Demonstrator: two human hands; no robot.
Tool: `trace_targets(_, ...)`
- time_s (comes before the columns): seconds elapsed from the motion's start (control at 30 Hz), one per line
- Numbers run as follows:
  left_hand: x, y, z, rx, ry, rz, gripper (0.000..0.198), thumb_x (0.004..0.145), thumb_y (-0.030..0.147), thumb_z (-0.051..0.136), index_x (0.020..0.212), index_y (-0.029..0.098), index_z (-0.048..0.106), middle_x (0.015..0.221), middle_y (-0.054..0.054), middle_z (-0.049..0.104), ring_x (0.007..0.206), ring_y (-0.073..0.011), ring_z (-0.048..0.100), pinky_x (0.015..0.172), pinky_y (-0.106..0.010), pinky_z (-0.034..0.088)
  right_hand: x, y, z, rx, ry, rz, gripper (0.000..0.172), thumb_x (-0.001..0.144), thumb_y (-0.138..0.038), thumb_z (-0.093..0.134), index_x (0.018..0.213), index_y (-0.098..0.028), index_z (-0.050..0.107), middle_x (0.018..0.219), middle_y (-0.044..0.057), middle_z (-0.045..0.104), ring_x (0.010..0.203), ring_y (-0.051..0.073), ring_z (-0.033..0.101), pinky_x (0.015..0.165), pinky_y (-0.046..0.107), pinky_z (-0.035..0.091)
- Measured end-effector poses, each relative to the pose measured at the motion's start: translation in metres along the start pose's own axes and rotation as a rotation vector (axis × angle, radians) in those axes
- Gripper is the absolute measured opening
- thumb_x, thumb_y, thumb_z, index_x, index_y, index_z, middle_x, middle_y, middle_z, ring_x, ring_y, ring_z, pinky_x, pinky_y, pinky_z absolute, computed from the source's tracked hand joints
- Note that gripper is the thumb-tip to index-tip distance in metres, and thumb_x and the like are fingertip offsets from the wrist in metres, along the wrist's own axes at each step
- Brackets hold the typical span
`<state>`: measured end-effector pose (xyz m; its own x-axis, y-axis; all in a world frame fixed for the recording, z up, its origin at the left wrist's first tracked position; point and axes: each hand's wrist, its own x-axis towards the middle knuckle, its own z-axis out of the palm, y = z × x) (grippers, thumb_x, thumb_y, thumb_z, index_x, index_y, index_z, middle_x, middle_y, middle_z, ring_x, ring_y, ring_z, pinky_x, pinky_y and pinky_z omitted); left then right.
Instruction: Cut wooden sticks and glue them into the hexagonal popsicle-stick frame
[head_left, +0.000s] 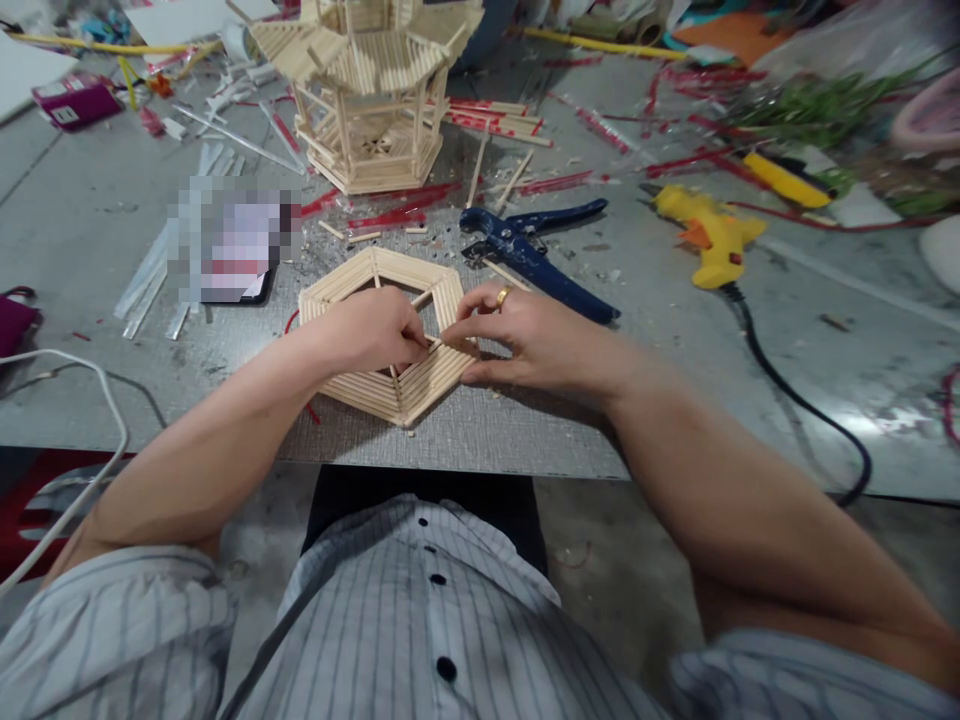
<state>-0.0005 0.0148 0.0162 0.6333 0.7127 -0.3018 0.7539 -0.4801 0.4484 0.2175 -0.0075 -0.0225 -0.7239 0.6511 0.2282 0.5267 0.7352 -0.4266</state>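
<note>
A hexagonal frame of thin wooden sticks (358, 402) lies flat on the table before me, with crossing sticks in its open middle. My left hand (371, 330) reaches over the frame, fingers pinched together at the inner edge of its right side. Between my hands the end of a thin wooden stick (433, 343) shows, and the left fingertips close on it. My right hand (525, 335), a ring on one finger, grips at the stick's other end over the frame's right side. The fingers partly hide the stick.
A wooden stick pavilion model (367, 120) stands behind the frame. Blue cutters (540, 260) lie close beyond my right hand. Farther right sits a yellow glue gun (709, 235) with a black cord. A phone (240, 250) and clear glue sticks (150, 270) lie left.
</note>
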Motion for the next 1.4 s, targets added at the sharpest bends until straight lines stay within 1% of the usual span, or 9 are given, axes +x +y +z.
trace_targets(0.27,0.000,-0.001,0.001,-0.002,0.001,0.013,0.023,0.074,0.029,0.054,0.069,0.019,0.074,0.059,0.002,0.068,0.053,-0.0090,0.056,0.057,-0.023,0.034,0.000,0.000,-0.001,-0.017,0.013,-0.008,0.031,0.077,-0.035,0.068,0.105,-0.025,0.069,0.108,0.008,0.058,0.098,0.023,0.056,0.085,0.039,0.045)
trace_targets(0.47,0.001,0.001,-0.001,0.025,0.005,0.001,0.023,0.073,0.031,0.058,0.079,0.019,0.076,0.068,0.001,0.070,0.058,-0.0102,0.057,0.058,-0.023,0.034,-0.001,0.001,-0.001,-0.013,0.006,-0.022,0.031,0.079,-0.037,0.066,0.107,-0.024,0.068,0.110,0.009,0.058,0.099,0.024,0.057,0.087,0.040,0.046)
trace_targets(0.6,-0.001,0.004,-0.003,-0.101,0.036,-0.024,0.014,0.069,0.025,0.062,0.073,0.017,0.073,0.063,0.002,0.067,0.056,-0.0082,0.054,0.056,-0.021,0.034,0.000,0.003,0.000,0.016,0.029,-0.009,0.038,0.076,-0.039,0.069,0.110,-0.022,0.066,0.111,0.009,0.058,0.102,0.024,0.057,0.089,0.040,0.046)
trace_targets(0.7,-0.005,0.005,-0.005,-0.319,0.169,-0.070,0.012,0.071,0.026,0.063,0.067,0.015,0.068,0.058,0.002,0.063,0.051,-0.0065,0.051,0.053,-0.021,0.033,0.001,0.003,-0.001,0.066,0.122,-0.016,0.043,0.074,-0.042,0.072,0.110,-0.021,0.064,0.109,0.010,0.060,0.102,0.024,0.057,0.089,0.040,0.047)
trace_targets(0.83,-0.008,0.006,-0.005,-0.571,0.428,-0.049,0.010,0.073,0.023,0.063,0.070,0.014,0.063,0.065,0.000,0.066,0.050,-0.0049,0.049,0.051,-0.021,0.033,0.003,-0.001,-0.001,0.140,0.240,0.003,0.034,0.077,-0.043,0.069,0.101,-0.019,0.066,0.104,0.009,0.062,0.094,0.021,0.059,0.082,0.037,0.048)
trace_targets(1.0,-0.006,0.013,-0.002,-0.734,0.472,-0.016,0.003,0.076,0.016,0.059,0.077,0.014,0.060,0.073,-0.002,0.069,0.049,-0.0044,0.048,0.052,-0.022,0.037,0.007,-0.009,-0.001,0.192,0.324,0.092,0.016,0.082,-0.036,0.063,0.086,-0.020,0.065,0.087,0.005,0.065,0.078,0.017,0.058,0.074,0.034,0.047)
trace_targets(1.23,-0.002,0.013,0.006,-0.682,0.507,0.073,0.008,0.079,0.021,0.057,0.083,0.015,0.060,0.076,-0.001,0.068,0.061,-0.0070,0.056,0.060,-0.022,0.043,0.008,-0.011,-0.001,0.187,0.415,0.128,0.012,0.085,-0.028,0.055,0.077,-0.022,0.061,0.076,0.003,0.064,0.074,0.016,0.057,0.071,0.032,0.044)
trace_targets(1.3,-0.004,0.012,0.005,-0.575,0.534,0.083,0.009,0.078,0.023,0.058,0.081,0.015,0.062,0.074,-0.001,0.067,0.065,-0.0086,0.058,0.062,-0.022,0.044,0.008,-0.010,0.000,0.183,0.461,0.117,0.012,0.086,-0.028,0.055,0.077,-0.022,0.060,0.074,0.002,0.063,0.071,0.015,0.055,0.070,0.031,0.043)
trace_targets(1.4,-0.008,0.015,0.005,-0.301,0.581,0.089,0.010,0.077,0.024,0.060,0.076,0.016,0.067,0.076,-0.001,0.068,0.074,-0.0116,0.059,0.068,-0.024,0.044,0.008,-0.009,0.001,0.169,0.509,0.080,0.013,0.088,-0.028,0.053,0.079,-0.022,0.059,0.074,0.001,0.061,0.069,0.014,0.054,0.069,0.030,0.042)
